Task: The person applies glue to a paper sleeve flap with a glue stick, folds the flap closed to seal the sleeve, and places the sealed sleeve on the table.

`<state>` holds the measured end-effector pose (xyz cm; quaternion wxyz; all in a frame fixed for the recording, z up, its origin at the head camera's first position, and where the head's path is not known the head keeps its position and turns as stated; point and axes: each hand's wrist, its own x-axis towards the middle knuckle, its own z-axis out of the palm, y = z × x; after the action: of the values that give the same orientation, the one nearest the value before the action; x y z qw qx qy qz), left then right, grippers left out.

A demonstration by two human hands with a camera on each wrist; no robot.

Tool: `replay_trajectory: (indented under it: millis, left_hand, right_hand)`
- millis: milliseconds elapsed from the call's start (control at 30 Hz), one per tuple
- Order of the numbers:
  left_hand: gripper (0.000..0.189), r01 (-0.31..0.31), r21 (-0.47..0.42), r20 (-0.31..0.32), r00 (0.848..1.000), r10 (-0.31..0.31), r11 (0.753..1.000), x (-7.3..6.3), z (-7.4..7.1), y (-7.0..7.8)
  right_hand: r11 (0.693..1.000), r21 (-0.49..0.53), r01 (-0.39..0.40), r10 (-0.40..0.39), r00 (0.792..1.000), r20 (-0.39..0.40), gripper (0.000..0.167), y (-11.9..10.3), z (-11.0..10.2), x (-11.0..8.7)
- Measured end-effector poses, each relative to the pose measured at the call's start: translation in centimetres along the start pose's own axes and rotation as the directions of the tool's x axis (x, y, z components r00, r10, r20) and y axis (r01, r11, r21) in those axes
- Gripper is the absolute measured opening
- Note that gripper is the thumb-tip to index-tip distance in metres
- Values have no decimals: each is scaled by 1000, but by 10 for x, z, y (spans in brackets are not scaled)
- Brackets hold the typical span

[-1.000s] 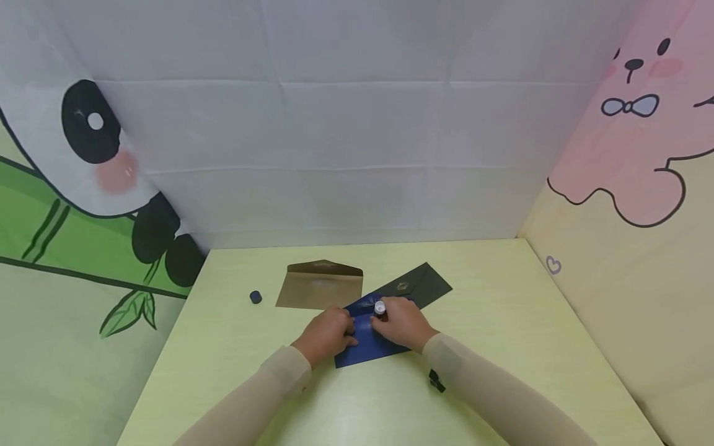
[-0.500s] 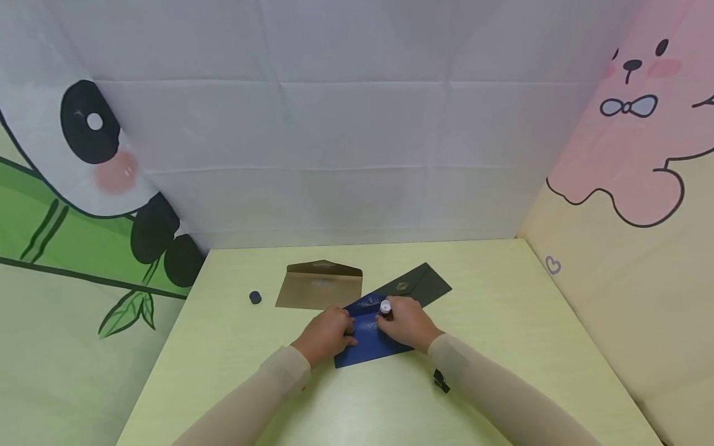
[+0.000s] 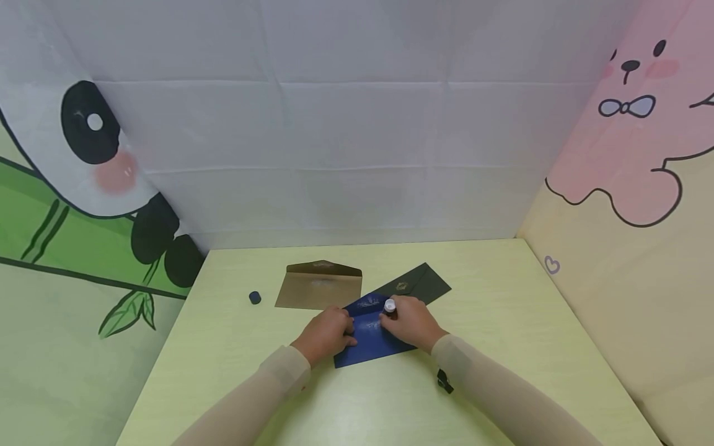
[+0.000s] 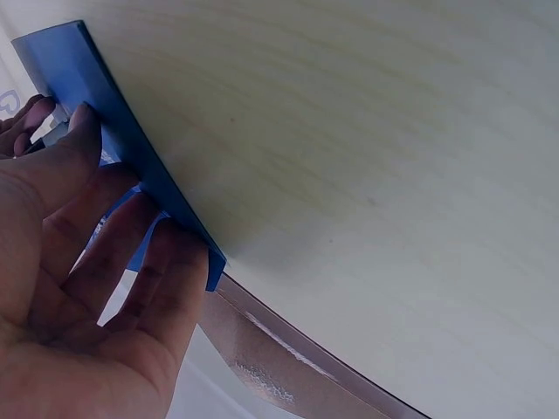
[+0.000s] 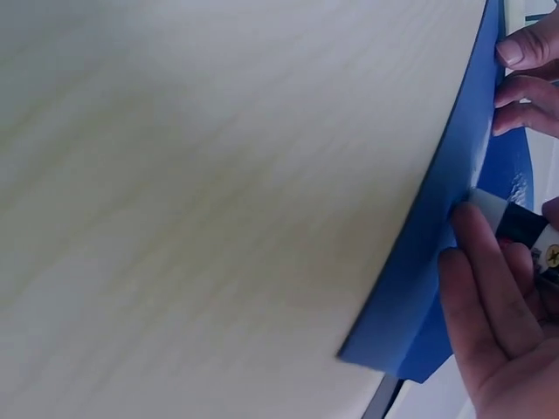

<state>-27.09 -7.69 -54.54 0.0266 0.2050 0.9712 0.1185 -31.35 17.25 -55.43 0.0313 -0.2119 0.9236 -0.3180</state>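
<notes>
We seemed mid-gluing: our right hand (image 3: 414, 323) pinched a dark, white-ended cylindrical glue stick (image 3: 390, 305) on the blue paper envelope (image 3: 370, 341), twelve o'clock from us; our left hand (image 3: 322, 334) pressed it, fingers relaxed. Next likely called for strokes toward three.

A deep blue envelope (image 3: 372, 342), a brown envelope (image 3: 319, 291) and a dark grey-green envelope (image 3: 425, 285) with a gold emblem (image 3: 401, 286) colour the pale yellow, faintly grained tabletop (image 3: 496, 303); the glue stick (image 5: 521, 225) has white and dark bands.
</notes>
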Motion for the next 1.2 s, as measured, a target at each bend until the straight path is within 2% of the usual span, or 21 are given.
replay_trajectory:
  millis: [167, 400, 600, 833, 1000, 1200]
  left_hand:
    - [25, -7, 3, -4, 1000, 7, 1000, -1, -1, 0]
    - [23, 20, 9, 7, 1000, -20, 1000, -2, -5, 2]
    - [22, 23, -1, 14, 1000, -23, 1000, -2, -5, 2]
    - [23, 7, 4, 9, 1000, -7, 1000, -1, -2, -1]
    - [26, 9, -13, 5, 1000, -9, 1000, -2, -3, 1]
    - [24, 9, -22, -3, 1000, -9, 1000, -3, -5, 3]
  right_hand:
    - [998, 52, -24, 26, 999, -40, 26, 7, 1, -2]
    - [993, 109, -45, 53, 996, -70, 27, 11, -2, -2]
    - [994, 108, 3, 5, 997, -71, 26, 3, -3, 0]
    - [995, 79, 56, -57, 998, 6, 28, -14, 6, 6]
    - [994, 49, 101, -103, 994, 34, 28, -24, 12, 10]
    - [993, 41, 113, -115, 991, 68, 26, -29, 18, 11]
